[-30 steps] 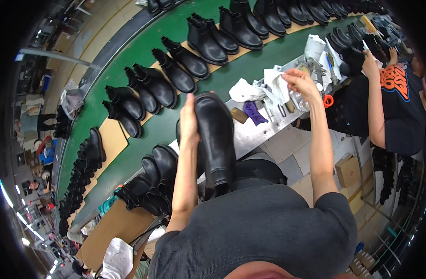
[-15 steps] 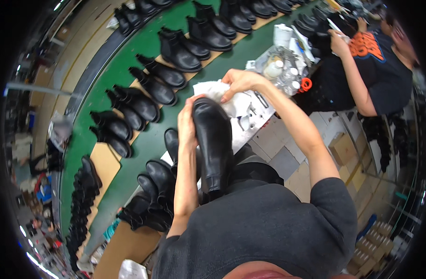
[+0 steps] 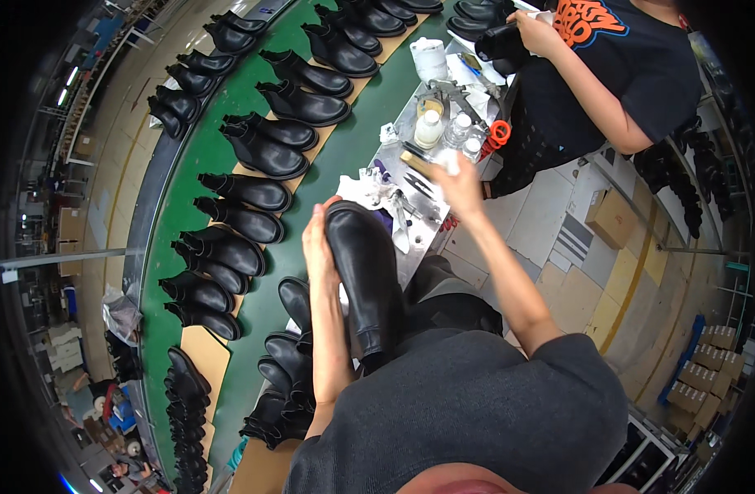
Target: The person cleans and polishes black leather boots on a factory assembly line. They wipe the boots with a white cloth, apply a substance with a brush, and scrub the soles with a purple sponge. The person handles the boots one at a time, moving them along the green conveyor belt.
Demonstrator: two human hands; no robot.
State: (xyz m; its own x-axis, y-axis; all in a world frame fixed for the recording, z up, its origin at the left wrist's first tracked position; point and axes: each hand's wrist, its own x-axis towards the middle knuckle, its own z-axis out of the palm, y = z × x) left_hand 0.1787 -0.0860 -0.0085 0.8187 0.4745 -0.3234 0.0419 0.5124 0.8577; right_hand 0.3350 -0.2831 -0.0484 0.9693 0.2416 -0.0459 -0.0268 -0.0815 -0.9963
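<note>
A black leather ankle boot (image 3: 362, 259) is held toe-away in front of my body. My left hand (image 3: 318, 251) is closed along its left side, fingers near the toe. My right hand (image 3: 461, 191) reaches out over the metal tray (image 3: 412, 262), beside a tan, wooden-looking brush-like tool (image 3: 416, 163). Motion smears its fingers, so whether it grips that tool is unclear. Something white shows at the fingertips. A crumpled white cloth (image 3: 367, 191) lies on the tray past the boot's toe, near dark metal hand tools (image 3: 418, 184).
Rows of black boots (image 3: 270, 144) stand on tan boards along the green bench (image 3: 266, 329). Clear bottles (image 3: 458, 130), a white roll (image 3: 428, 59) and an orange ring-shaped thing (image 3: 499, 133) are at the tray's far end. A co-worker (image 3: 616, 74) sits right, handling a boot.
My right hand has left the boot's toe and the white cloth and moved right over the tray. My left hand still holds the boot. The whole view has shifted.
</note>
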